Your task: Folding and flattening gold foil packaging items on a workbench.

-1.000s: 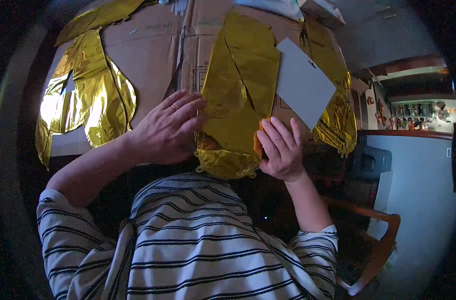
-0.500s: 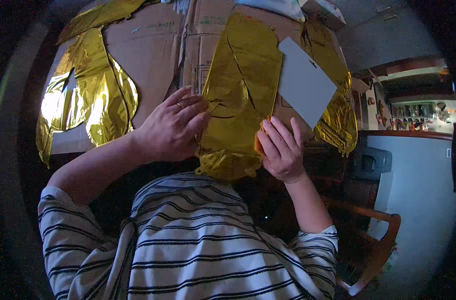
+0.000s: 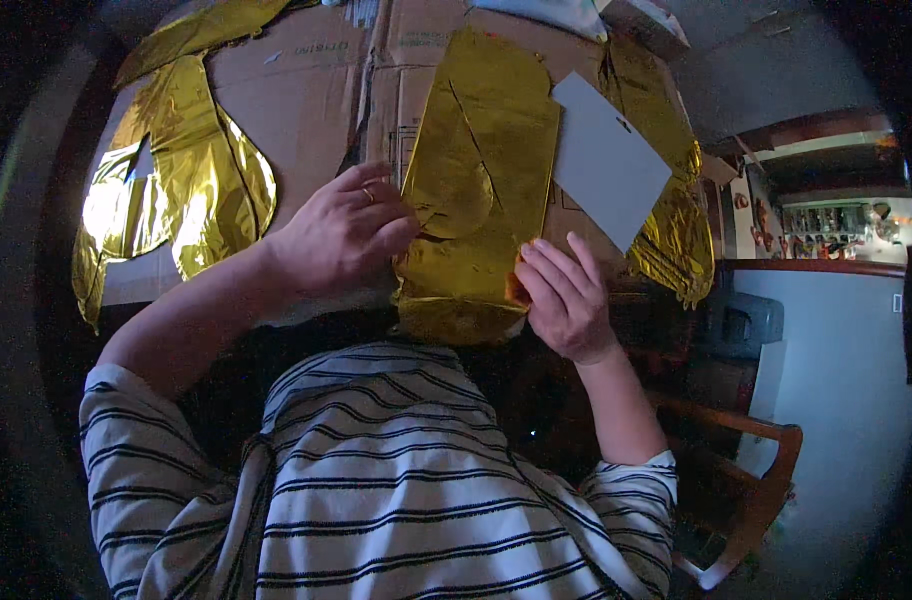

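Observation:
A flat, uninflated gold foil balloon (image 3: 501, 140), creased and folded, lies lengthwise before me on cardboard. Its near end hangs over the edge close to my striped shirt. My left hand (image 3: 351, 230), a ring on one finger, is closed at the balloon's left edge, with fingertips partly hidden. At the lower right edge my right hand (image 3: 568, 305) pinches the foil between thumb and fingers; an orange patch shows there, and I cannot tell whether it is foil or a reflection. A white card (image 3: 611, 165) with a small slot lies beside the balloon on the right.
Brown cardboard (image 3: 286, 110) covers the work surface. More gold foil pieces lie at the left (image 3: 201, 190) and beyond the card at the right (image 3: 676, 225). A wooden chair (image 3: 766, 480) stands at lower right, near a pale counter wall (image 3: 846, 360).
The balloon's near end has drawn up slightly and flattened, its corner tabs less visible. My left hand has shifted a little; the right hand keeps its place at the edge.

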Tool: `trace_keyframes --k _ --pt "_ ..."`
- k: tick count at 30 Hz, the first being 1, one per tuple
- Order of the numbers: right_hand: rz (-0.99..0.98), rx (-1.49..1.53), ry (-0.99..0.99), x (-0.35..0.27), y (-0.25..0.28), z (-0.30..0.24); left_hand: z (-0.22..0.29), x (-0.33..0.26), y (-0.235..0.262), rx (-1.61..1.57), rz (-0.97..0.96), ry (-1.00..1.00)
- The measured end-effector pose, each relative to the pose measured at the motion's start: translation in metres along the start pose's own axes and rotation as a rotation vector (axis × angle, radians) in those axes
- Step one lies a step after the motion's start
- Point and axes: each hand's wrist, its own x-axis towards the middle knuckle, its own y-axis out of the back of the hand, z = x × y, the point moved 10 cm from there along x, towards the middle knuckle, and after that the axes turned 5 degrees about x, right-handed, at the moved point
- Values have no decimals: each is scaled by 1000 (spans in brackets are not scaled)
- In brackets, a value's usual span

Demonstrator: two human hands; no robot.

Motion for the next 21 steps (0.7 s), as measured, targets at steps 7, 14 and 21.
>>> trace_keyframes --k 7,14,21 --pt "20 51 -21 8 5 3 -8 5 -5 -11 -31 -8" --pt "84 519 -531 17 5 64 -51 24 -6 -222 -108 346" --pt "-371 658 -901 25 -32 124 -94 16 -46 -428 -305 698"
